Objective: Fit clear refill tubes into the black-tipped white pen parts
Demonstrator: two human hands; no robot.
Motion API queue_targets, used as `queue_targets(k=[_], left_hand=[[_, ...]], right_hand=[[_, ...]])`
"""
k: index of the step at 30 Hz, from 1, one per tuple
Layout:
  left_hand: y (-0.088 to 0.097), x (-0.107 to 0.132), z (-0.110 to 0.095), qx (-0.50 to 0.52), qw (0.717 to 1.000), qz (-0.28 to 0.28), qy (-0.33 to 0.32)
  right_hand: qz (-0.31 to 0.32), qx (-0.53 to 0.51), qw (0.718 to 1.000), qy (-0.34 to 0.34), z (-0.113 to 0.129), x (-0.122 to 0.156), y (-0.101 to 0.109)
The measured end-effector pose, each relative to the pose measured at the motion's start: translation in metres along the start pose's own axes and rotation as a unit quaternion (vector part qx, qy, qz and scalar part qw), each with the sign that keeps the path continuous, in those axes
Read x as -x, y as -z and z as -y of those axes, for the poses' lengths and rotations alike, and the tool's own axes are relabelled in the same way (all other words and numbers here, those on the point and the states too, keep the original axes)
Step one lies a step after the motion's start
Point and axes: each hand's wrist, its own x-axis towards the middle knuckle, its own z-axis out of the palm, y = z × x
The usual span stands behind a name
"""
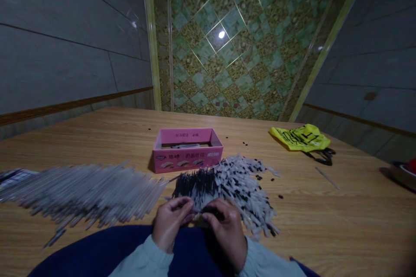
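Observation:
My left hand and my right hand meet at the near edge of a wooden table, fingers pinched together on a thin dark-tipped stick between them. Just beyond the hands lies a heap of short pale sticks with black ends. To the left spreads a wide pile of long grey tubes. A pink cardboard box stands open behind the heaps, with something thin lying inside.
A yellow printed bag with black handles lies at the back right. Small black bits are scattered around the box. One loose stick lies to the right. A dish edge shows at far right. Tiled walls surround the table.

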Motion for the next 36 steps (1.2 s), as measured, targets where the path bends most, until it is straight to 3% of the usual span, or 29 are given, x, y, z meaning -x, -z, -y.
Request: queue_targets(k=[4,11,15,18,21,24,26,29,31,34,36], left_hand=[[-0.002,0.002,-0.001,-0.005,1.000,-0.007,-0.025],[-0.007,0.004,-0.005,-0.004,0.999,-0.024,-0.039],[-0.009,0.006,-0.006,-0.005,0.999,-0.027,-0.044],[-0.009,0.006,-0.005,-0.003,0.998,-0.014,-0.060],[-0.009,0.006,-0.002,-0.012,0.996,0.011,-0.088],[-0.008,0.005,-0.002,-0.016,0.996,0.012,-0.086],[-0.007,0.004,-0.003,-0.007,0.998,-0.006,-0.068],[-0.006,0.004,-0.005,0.003,0.999,-0.028,-0.039],[-0.006,0.003,-0.004,0.005,0.999,-0.027,-0.030],[-0.004,0.003,-0.001,0.004,0.999,-0.018,-0.029],[-0.004,0.002,0.002,-0.002,0.999,-0.010,-0.035]], right_hand=[[-0.012,0.014,1.000,-0.024,-0.004,0.000,-0.002],[0.029,0.090,0.994,0.046,-0.003,0.002,0.000],[0.029,0.097,0.994,0.032,-0.004,0.004,-0.003],[0.049,-0.012,0.997,-0.057,-0.009,0.004,-0.010],[0.098,-0.183,0.957,-0.201,-0.014,0.003,-0.018],[0.135,-0.230,0.932,-0.246,-0.016,0.001,-0.018],[0.133,-0.182,0.953,-0.203,-0.014,0.001,-0.014],[0.076,-0.023,0.995,-0.064,-0.008,0.002,-0.006],[0.051,0.074,0.996,0.008,-0.005,0.003,-0.001],[0.056,0.121,0.990,0.037,-0.004,0.004,0.001],[0.063,0.080,0.995,0.015,-0.007,0.004,-0.002]])
